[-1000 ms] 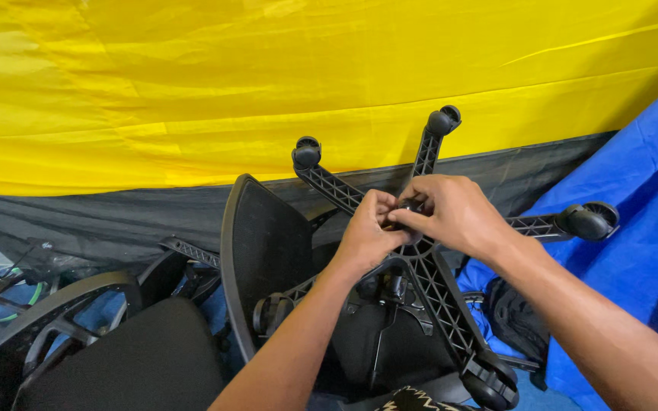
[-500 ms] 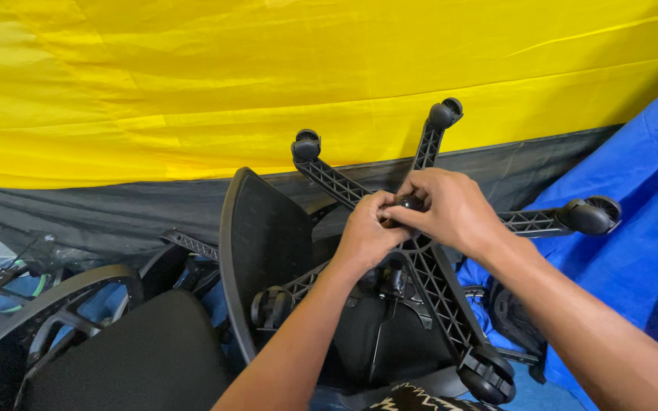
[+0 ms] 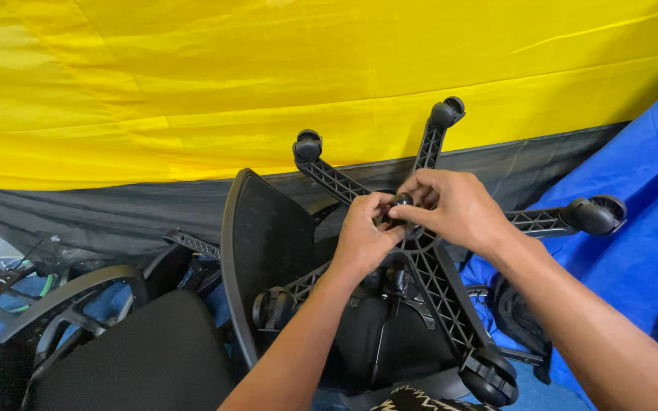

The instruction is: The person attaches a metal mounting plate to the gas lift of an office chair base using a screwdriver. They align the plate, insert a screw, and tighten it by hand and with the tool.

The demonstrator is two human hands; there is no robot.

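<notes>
Little has shifted: both hands point(image 3: 413, 217) still pinch chair base point(image 3: 436, 281) hub before yellow tarp point(image 3: 268, 76)

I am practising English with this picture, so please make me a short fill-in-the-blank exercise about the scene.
1. Both hands, the left hand and the right hand, meet at the ____ of the black chair base.
2. The chair base has ____ arms, each ending in a caster.
3. The sheet hanging behind the chair base is ____.
4. The cloth on the right is ____.

Missing words: centre; five; yellow; blue
</notes>
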